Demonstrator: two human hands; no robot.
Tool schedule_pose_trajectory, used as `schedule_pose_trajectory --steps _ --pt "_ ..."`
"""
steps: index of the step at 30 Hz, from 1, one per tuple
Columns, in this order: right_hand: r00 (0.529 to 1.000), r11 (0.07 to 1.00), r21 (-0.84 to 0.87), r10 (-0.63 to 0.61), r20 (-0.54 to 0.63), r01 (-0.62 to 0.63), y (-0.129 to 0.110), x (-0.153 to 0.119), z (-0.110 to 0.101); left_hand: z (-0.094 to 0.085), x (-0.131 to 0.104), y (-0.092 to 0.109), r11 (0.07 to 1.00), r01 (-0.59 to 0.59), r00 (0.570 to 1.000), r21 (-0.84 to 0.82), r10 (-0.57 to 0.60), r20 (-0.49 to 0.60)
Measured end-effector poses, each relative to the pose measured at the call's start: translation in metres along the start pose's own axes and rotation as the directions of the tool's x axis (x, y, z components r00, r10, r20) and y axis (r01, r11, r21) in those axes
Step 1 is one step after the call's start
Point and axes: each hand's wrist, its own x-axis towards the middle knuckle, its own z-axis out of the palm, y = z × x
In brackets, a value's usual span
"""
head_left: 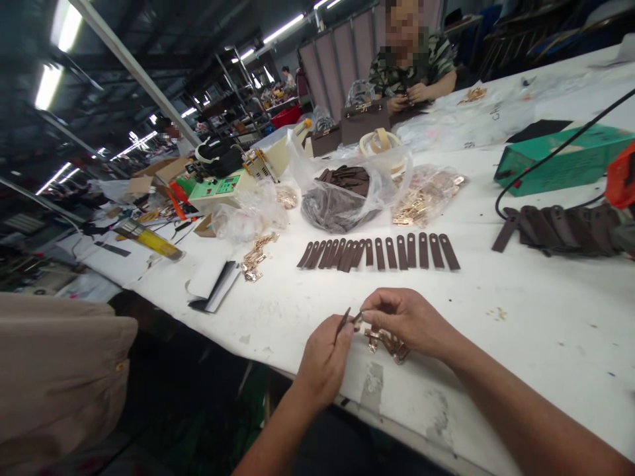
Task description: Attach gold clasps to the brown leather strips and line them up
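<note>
My left hand (323, 360) is closed on a dark brown strap piece (342, 322), seen nearly edge-on, near the table's front edge. Close beside it, my right hand (409, 320) pinches a small metal piece (358, 318) against the strap; the fingertips of both hands almost meet. Under my right hand lies a small pile of gold-coloured metal parts (391, 345). Beyond the hands, several brown straps (389, 252) with a hole at one end lie in a row. Behind the row, an open plastic bag (342, 195) holds many more brown pieces.
More gold parts (255, 258) lie left, near a black-and-white folded piece (215, 287). A bag of gold parts (421, 198) sits behind the row. Stacked straps (565, 230) and a green box (560, 158) stand right. A person (411, 66) sits across the table.
</note>
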Motion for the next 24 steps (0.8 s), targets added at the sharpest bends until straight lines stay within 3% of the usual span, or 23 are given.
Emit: schedule_pose_trajectory --steps 4,11,14,19,22,24 --pt "0.998 1.0 0.011 0.017 -0.056 -0.017 0.0 -0.001 0.009 0.005 -0.003 0.001 0.963 -0.165 0.982 0.214 0.181 -0.057" --pt "0.994 1.0 -0.026 -0.018 -0.111 0.015 0.002 -0.002 0.016 0.013 -0.003 -0.012 0.925 -0.157 0.971 0.346 0.208 -0.114" --pt "0.995 0.999 -0.015 -0.036 -0.097 0.034 0.003 -0.002 0.013 0.012 -0.002 -0.007 0.964 -0.111 0.984 0.242 0.141 -0.111" --pt "0.997 0.997 -0.002 -0.074 -0.02 0.074 0.003 -0.003 0.007 0.002 0.001 -0.001 0.977 0.089 0.992 -0.193 -0.105 -0.075" --pt "0.996 0.997 0.012 -0.082 0.029 0.081 0.001 -0.004 0.006 -0.01 0.004 0.0 0.974 0.127 0.981 -0.187 -0.151 -0.118" --pt "0.995 0.997 0.026 -0.077 0.061 0.075 -0.002 -0.006 0.007 -0.017 0.005 0.001 0.981 0.146 0.984 -0.129 -0.157 -0.084"
